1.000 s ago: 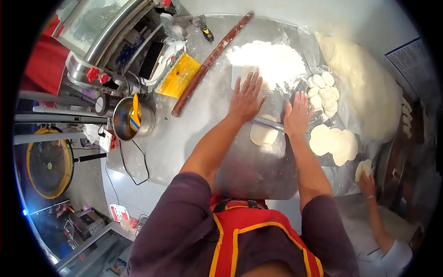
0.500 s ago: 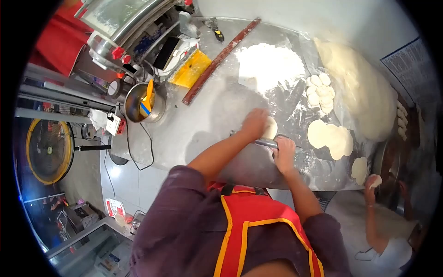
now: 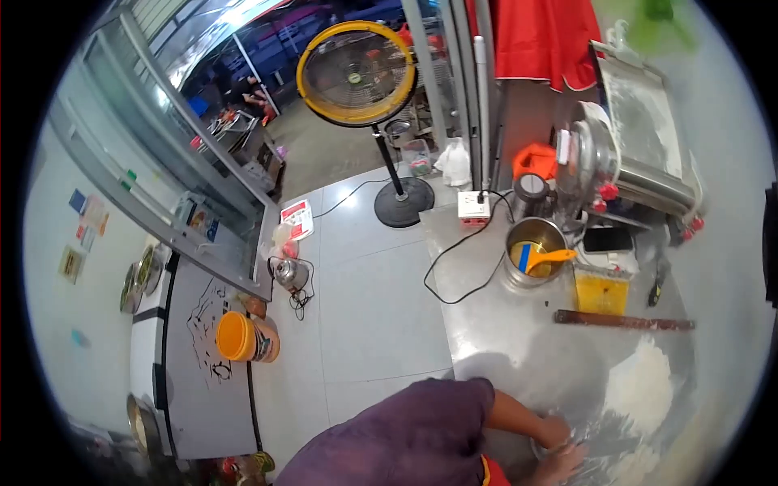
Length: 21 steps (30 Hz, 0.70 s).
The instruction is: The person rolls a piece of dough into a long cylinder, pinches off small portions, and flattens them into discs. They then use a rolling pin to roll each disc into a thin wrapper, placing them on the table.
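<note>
Both my hands are low at the lower right, over the metal table (image 3: 478,336). My left hand (image 3: 555,432) is bent down close to the tabletop, its fingers smeared and partly hidden. Just below it, almost touching, my right hand (image 3: 563,464) has its fingers curled; what they hold is hidden now. A pale rounded edge shows beside the left hand, too small to name. Loose white flour (image 3: 640,389) is spread on the table to the upper right of my hands, with thinner streaks nearer them.
A dark red wooden rod (image 3: 624,321) lies beyond the flour, beside a yellow box (image 3: 601,293). A metal pot (image 3: 527,278) holds an orange-handled brush (image 3: 553,257). A black cable (image 3: 433,275) loops over the table edge. A fan (image 3: 356,74) and an orange bucket (image 3: 235,336) stand away from the table.
The view has swung left, so my hands appear lower right. The dough pieces and the co-worker are out of view. The grey rolling pin under my right hand no longer shows clearly.
</note>
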{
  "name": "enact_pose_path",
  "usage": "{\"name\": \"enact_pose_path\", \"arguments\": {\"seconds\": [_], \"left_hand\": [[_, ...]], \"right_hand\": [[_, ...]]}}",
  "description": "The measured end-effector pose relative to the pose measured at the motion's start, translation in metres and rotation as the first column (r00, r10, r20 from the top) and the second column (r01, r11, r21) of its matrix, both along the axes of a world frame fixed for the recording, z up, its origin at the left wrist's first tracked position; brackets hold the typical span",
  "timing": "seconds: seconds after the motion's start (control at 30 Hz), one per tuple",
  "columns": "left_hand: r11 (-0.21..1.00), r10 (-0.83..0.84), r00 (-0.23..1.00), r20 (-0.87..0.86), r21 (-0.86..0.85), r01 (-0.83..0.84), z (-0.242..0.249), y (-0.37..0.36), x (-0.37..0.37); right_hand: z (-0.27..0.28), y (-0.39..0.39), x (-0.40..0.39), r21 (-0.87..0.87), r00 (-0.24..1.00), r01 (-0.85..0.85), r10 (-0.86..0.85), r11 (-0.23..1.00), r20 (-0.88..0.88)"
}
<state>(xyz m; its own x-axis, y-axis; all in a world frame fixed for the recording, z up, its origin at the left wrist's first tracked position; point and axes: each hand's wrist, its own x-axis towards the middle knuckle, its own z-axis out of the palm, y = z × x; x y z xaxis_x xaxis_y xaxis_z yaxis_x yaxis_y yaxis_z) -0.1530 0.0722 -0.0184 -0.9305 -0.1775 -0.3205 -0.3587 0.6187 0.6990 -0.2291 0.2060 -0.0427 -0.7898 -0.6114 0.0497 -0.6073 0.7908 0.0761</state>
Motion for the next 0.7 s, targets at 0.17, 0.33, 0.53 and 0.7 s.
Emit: {"name": "enact_pose_path", "arguments": {"seconds": [0.17, 0.33, 0.53, 0.7], "left_hand": [[0.997, -0.059, 0.996, -0.069, -0.053, 0.055, 0.007, -0.001, -0.017], [0.978, 0.207, 0.971, -0.119, 0.044, -0.203, -0.030, -0.014, 0.024], [0.998, -0.060, 0.987, -0.151, 0.017, 0.063, 0.000, -0.013, -0.003], [0.996, 0.044, 0.989, -0.140, -0.075, -0.055, -0.030, -0.005, -0.017]], "right_hand": [[-0.060, 0.020, -0.040, -0.197, 0.993, -0.087, 0.100, 0.977, 0.057], [-0.008, 0.043, 0.074, -0.127, 0.982, -0.175, 0.183, 0.976, 0.049], [0.004, -0.019, 0.009, -0.134, 0.995, 0.008, 0.005, 0.991, 0.096], [-0.017, -0.002, 0.009, -0.231, 0.991, -0.112, 0.126, 0.966, 0.047]]}}
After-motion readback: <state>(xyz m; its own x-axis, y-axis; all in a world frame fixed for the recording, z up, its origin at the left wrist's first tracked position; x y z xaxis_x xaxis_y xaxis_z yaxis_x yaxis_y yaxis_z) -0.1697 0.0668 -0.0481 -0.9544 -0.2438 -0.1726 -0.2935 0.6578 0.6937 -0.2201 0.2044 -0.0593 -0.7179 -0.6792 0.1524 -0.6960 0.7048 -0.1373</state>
